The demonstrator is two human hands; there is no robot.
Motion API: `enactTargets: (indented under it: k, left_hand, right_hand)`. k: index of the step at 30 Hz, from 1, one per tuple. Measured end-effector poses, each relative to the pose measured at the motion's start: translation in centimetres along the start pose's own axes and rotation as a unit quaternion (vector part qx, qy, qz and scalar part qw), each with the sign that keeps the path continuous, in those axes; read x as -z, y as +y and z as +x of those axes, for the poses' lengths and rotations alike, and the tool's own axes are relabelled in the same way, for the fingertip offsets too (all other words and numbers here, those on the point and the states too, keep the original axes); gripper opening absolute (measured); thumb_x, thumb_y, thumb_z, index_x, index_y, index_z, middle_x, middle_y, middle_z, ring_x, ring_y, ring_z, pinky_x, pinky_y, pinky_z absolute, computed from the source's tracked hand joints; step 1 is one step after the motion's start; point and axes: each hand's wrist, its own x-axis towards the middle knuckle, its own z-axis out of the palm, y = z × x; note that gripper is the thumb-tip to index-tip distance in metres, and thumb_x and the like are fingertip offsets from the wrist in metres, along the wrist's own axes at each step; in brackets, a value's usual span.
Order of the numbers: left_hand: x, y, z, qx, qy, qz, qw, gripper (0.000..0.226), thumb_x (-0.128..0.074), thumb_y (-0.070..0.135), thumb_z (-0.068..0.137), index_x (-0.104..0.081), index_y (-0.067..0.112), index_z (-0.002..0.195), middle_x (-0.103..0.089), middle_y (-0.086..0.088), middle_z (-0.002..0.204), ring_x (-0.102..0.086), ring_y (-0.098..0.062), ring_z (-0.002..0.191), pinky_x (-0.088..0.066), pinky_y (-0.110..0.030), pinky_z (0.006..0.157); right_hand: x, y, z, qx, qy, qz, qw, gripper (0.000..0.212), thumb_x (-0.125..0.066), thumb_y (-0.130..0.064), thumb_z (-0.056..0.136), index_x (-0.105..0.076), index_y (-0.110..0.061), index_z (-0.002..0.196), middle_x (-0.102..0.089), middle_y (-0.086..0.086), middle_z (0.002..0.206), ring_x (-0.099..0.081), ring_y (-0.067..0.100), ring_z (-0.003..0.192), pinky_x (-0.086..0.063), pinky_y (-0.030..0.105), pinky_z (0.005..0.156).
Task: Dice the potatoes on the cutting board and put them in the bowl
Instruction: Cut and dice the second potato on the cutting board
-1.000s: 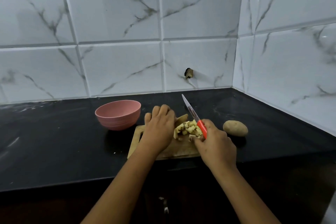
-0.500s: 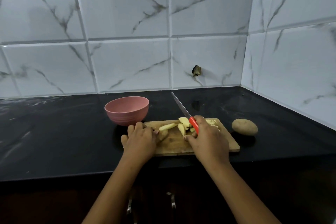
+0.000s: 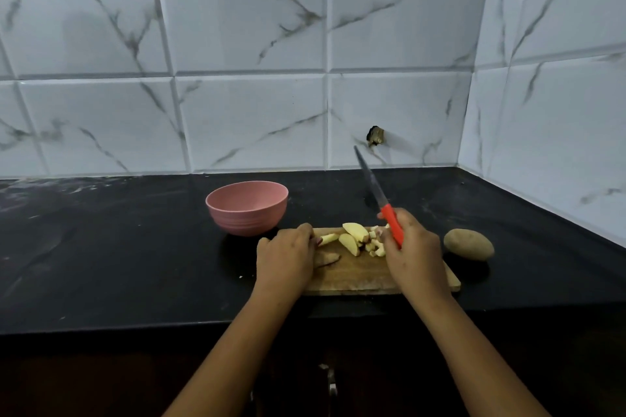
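On the board, mid-desk: potato pieces [image 3: 355,239] lie between the two hands, a few wedges to the left and a small heap of dice to the right.
Board [image 3: 352,276]: wooden, flat on the black desk [image 3: 118,247], long side facing the person.
Bowl [image 3: 246,206]: pink, just behind the board's left end; nothing shows inside it from this angle.
Whole potato [image 3: 468,244]: unpeeled, on the desk off the board's right end, not yet cut.
Risk, fingers: left fingertips sit close to the wedges; a cut started before they curl back could nick them.
Risk, rolling: the wedges look curved on the skin side and may rock under the blade, giving uneven dice or a slip.
Risk, scatter: the dice are loose; a careless sweep toward the bowl could push some onto the desk.
Risk, blade: the tip points up and away, so a hasty drop may miss the wedges.
Left hand [image 3: 286,259]: palm down on the board's left end, fingers bent, grip released, holding nothing.
Right hand [image 3: 415,252]: grip clenched around the knife [image 3: 379,195] by its red handle, wrist cocked, blade raised off the board and slanting back toward the wall.
Stage, my estimate: dicing part done, nothing transferred.
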Motion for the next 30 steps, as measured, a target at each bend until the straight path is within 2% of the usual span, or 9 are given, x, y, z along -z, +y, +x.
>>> enactTargets:
  k: [3, 6, 9, 12, 14, 17, 21, 26, 30]
  left_hand:
    - [0.3, -1.1, 0.0, -0.002, -0.068, -0.119, 0.991, 0.028, -0.059, 0.05, 0.088, -0.063, 0.025, 0.1, -0.06, 0.005, 0.103, -0.056, -0.013, 0.094, -0.044, -0.03, 0.081]
    - [0.6, -1.5, 0.1, -0.028, -0.089, -0.183, 0.979, 0.021, -0.071, 0.037, 0.082, -0.069, 0.025, 0.1, -0.062, 0.006, 0.104, -0.054, -0.005, 0.088, -0.045, -0.021, 0.084]
    - [0.3, -0.5, 0.7, -0.048, -0.074, -0.182, 0.979, 0.021, -0.072, 0.026, 0.084, -0.069, 0.026, 0.104, -0.066, 0.007, 0.108, -0.057, -0.007, 0.096, -0.043, -0.022, 0.092]
    - [-0.1, 0.5, 1.6, -0.069, -0.068, -0.173, 0.98, 0.025, -0.072, 0.021, 0.083, -0.066, 0.028, 0.106, -0.064, 0.007, 0.112, -0.058, -0.011, 0.102, -0.048, -0.035, 0.095]
    - [-0.2, 0.6, 2.0, -0.079, -0.035, -0.173, 0.981, 0.023, -0.071, 0.018, 0.083, -0.064, 0.027, 0.103, -0.061, 0.008, 0.109, -0.057, -0.011, 0.098, -0.049, -0.032, 0.089]
    - [-0.5, -0.2, 2.5, -0.075, 0.021, -0.11, 0.991, 0.026, -0.066, 0.022, 0.086, -0.058, 0.023, 0.11, -0.057, 0.006, 0.111, -0.051, -0.017, 0.106, -0.038, -0.023, 0.088]
    - [-0.7, -1.0, 3.3, -0.015, -0.102, -0.061, 0.993, 0.048, -0.055, 0.031, 0.094, -0.04, 0.022, 0.139, -0.047, -0.003, 0.139, -0.042, -0.023, 0.127, -0.032, -0.031, 0.104]
    - [-0.9, -0.7, 2.8, 0.017, -0.068, -0.097, 0.993, 0.026, -0.048, 0.013, 0.093, -0.049, 0.018, 0.118, -0.063, -0.006, 0.11, -0.057, -0.022, 0.099, -0.05, -0.036, 0.084]
    - [-0.3, -1.3, 1.7, 0.034, -0.015, -0.064, 0.997, 0.027, -0.04, 0.004, 0.092, -0.041, 0.009, 0.119, -0.06, -0.012, 0.104, -0.055, -0.027, 0.093, -0.042, -0.033, 0.07]
  right_hand:
    - [1.1, 1.1, 0.0, -0.028, 0.007, 0.052, 0.998, 0.023, -0.061, -0.02, 0.092, -0.063, -0.016, 0.115, -0.067, -0.003, 0.093, -0.064, 0.013, 0.084, -0.051, 0.024, 0.069]
    - [1.7, 1.7, -0.1, -0.039, -0.005, 0.063, 0.997, 0.015, -0.063, -0.017, 0.091, -0.065, -0.017, 0.106, -0.067, -0.006, 0.087, -0.063, 0.008, 0.081, -0.044, 0.015, 0.065]
    - [1.6, 1.6, -0.4, -0.045, -0.014, 0.071, 0.996, 0.015, -0.065, -0.019, 0.09, -0.066, -0.018, 0.105, -0.066, -0.006, 0.085, -0.062, 0.006, 0.079, -0.047, 0.02, 0.067]
    - [1.2, 1.3, -0.7, -0.048, -0.022, 0.068, 0.996, 0.018, -0.065, -0.022, 0.09, -0.066, -0.019, 0.107, -0.065, -0.002, 0.089, -0.063, 0.012, 0.082, -0.052, 0.029, 0.073]
    - [1.1, 0.9, -0.9, -0.039, -0.025, 0.05, 0.998, 0.018, -0.065, -0.023, 0.09, -0.065, -0.02, 0.107, -0.063, -0.003, 0.09, -0.061, 0.012, 0.082, -0.049, 0.024, 0.068]
    - [1.0, -0.2, -1.4, -0.03, -0.043, 0.014, 0.998, 0.022, -0.069, -0.026, 0.087, -0.062, -0.023, 0.108, -0.057, -0.01, 0.082, -0.056, 0.007, 0.074, -0.04, 0.016, 0.059]
    - [0.0, -2.0, -1.5, -0.07, -0.113, -0.007, 0.991, 0.045, -0.075, -0.029, 0.08, -0.056, -0.027, 0.121, -0.063, -0.009, 0.081, -0.06, 0.007, 0.078, -0.047, 0.023, 0.066]
    - [-1.6, -3.7, -0.7, -0.05, -0.107, -0.117, 0.986, 0.042, -0.063, -0.027, 0.089, -0.047, -0.031, 0.127, -0.056, -0.009, 0.094, -0.051, 0.012, 0.077, -0.04, 0.025, 0.059]
    - [-2.5, -4.6, 0.1, -0.046, -0.112, -0.146, 0.982, 0.037, -0.061, -0.022, 0.092, -0.045, -0.025, 0.126, -0.062, -0.003, 0.1, -0.05, 0.015, 0.078, -0.04, 0.028, 0.062]
